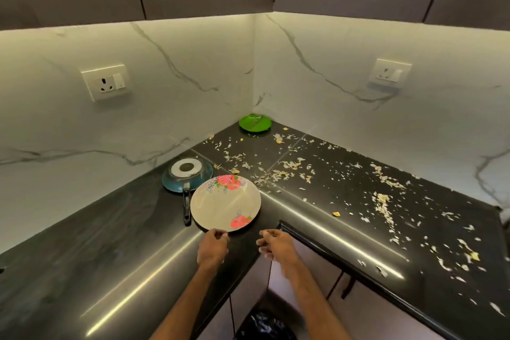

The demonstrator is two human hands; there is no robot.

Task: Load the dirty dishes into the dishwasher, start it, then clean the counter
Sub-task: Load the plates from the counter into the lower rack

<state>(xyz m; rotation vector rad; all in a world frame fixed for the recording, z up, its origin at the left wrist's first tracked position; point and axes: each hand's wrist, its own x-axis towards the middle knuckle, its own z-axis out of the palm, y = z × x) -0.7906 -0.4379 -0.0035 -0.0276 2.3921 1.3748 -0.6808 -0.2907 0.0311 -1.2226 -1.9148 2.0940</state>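
The floral plate (225,203) is seen face up on the dark counter (110,270), just inside the inner corner of the L. It is round, so no long axis is noted, and its red flower prints sit at the far rim and the near-right rim. Its near rim is met by the left hand (213,246), whose thumb and fingers are curled onto the edge in what reads as a pinch. The right hand (276,246) is held just beside it over the counter's corner, fingers loosely curled, with nothing in it. Just left of the plate a blue frying pan (187,172) is recorded base up. Its black handle (187,208) runs along the plate's left edge and points toward the person. A green dish (255,122) is set in the far corner against the marble wall (193,63). Pale food scraps (383,201) are scattered over the right-hand run of counter. Two sockets (106,85) are mounted on the walls. A black bag (265,324) is visible below the counter edge.
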